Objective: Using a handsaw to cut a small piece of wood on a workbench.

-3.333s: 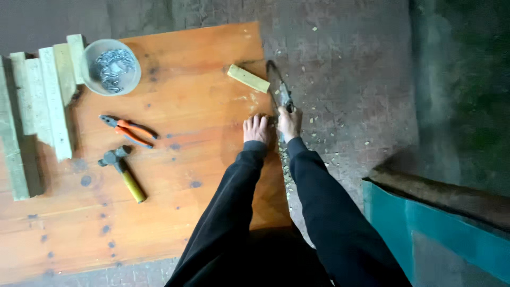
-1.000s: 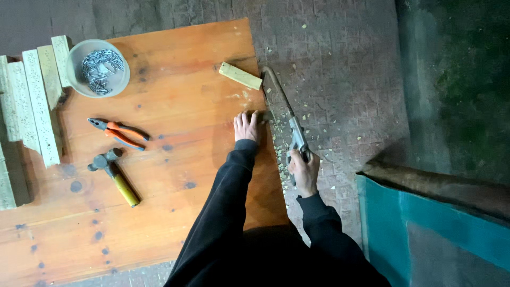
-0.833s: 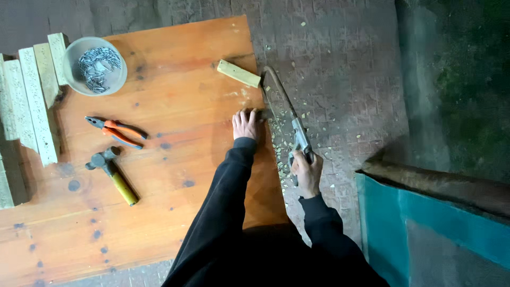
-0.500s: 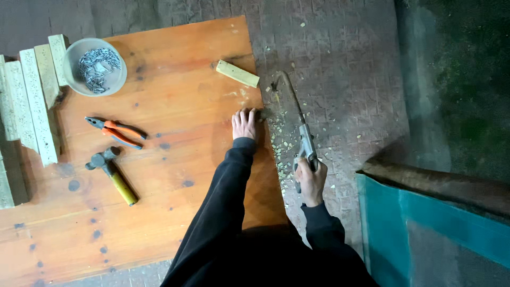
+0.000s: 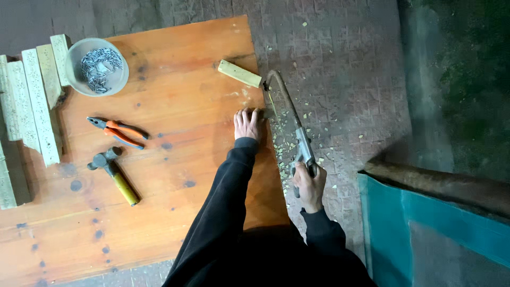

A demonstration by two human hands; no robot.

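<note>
Starting at the far left we've got a stack of pale wood strips lying off the edge of the orange-brown board. Next to them sits a grey bowl of nails. Below that are the orange-handled pliers, and under those a hammer with a yellowish handle, all well apart from our hands.

Moving right, our left hand is flat on the board near its right edge, fingers together and pressed down, palm on the wood. Just above it a short pale wood block lies angled at the board's edge.

Further right, our right hand is wrapped tight around the handle of a hacksaw, whose frame runs up and away along the board's edge to near the block. Wood chips are scattered on the paved ground under it. At the far right there's a teal panel.
</note>
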